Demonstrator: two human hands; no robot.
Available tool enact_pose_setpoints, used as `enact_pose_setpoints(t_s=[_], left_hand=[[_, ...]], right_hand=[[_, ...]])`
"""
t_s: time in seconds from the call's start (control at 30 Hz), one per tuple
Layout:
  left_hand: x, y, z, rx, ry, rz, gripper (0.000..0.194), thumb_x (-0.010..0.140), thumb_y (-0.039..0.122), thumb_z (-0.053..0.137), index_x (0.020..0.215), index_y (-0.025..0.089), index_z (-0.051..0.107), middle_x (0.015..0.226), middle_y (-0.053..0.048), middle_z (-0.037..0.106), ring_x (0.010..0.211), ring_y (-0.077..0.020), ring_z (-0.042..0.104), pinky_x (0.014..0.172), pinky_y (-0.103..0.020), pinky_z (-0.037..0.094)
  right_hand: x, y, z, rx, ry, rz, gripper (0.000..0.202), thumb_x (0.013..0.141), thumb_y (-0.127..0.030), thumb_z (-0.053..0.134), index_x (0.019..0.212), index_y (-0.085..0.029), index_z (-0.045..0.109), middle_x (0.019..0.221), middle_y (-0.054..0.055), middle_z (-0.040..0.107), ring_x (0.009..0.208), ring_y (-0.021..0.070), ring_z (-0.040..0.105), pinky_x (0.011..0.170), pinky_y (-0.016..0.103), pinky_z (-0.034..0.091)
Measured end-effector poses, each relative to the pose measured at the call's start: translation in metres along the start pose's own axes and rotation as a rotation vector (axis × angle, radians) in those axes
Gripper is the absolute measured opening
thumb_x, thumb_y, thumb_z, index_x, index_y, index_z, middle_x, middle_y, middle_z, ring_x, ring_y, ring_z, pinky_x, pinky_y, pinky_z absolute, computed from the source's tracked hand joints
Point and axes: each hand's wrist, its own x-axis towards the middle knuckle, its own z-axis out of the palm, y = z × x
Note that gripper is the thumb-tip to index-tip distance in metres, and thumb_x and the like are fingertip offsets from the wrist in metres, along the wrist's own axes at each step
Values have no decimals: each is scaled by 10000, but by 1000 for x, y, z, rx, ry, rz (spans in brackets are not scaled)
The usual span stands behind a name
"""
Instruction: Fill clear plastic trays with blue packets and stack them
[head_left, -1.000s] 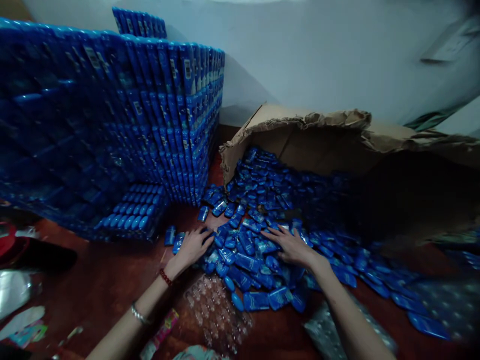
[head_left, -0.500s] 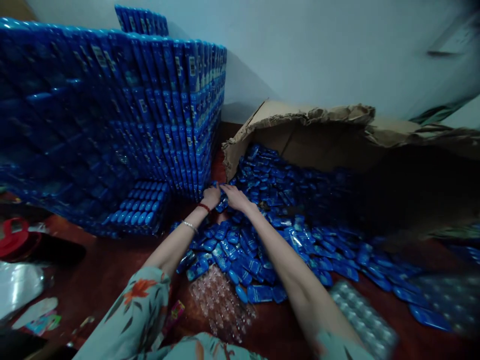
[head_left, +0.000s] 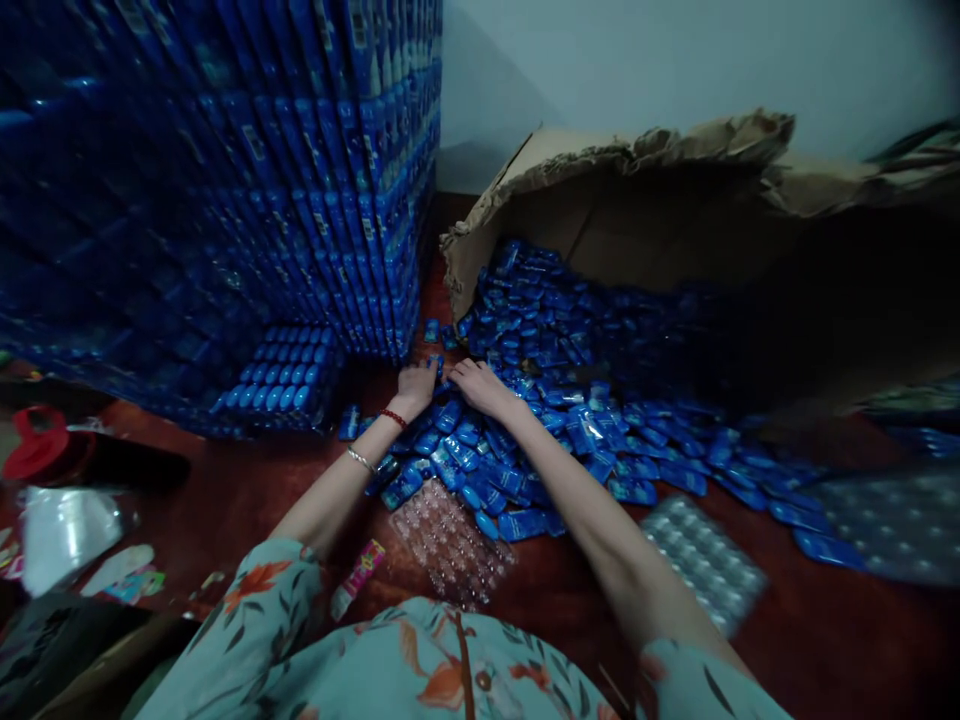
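Small blue packets (head_left: 491,470) lie in a loose heap on the dark red surface and spill from a torn cardboard box. At the heap's left edge, my left hand (head_left: 418,386) is closed, with a blue packet (head_left: 435,364) at its thumb and fingers. Close beside it on the right, my right hand (head_left: 484,390) has its fingers bent down over the packets; what lies under the fingertips is hidden. The two hands are slightly apart. A clear moulded tray (head_left: 450,550) with rows of hollows lies nearer my body.
A tall stack of blue packs (head_left: 315,200) rises at left, with a filled tray (head_left: 277,370) at its foot. The torn box (head_left: 645,150) stands at right. Further clear trays (head_left: 705,565) lie right; a red-lidded bottle (head_left: 90,455) lies left.
The view has tilted down, so the stack and box appear higher. My hands have drawn slightly apart and back toward me from the gap between stack and box.
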Motion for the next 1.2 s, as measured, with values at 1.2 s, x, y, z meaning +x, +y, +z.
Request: enact_pose_setpoints(t_s=[1.2], left_hand=[[-211,-2,43,-856,-13,10,267,857,353,515,1062,193,574,1023,-49,645,938,-196,597,866,-330,466]], right_hand=[[-260,-85,62,1066,305,821,335,804,-443,560,1037,-202,551,701,-15,562,581,128,557,514,242,460]])
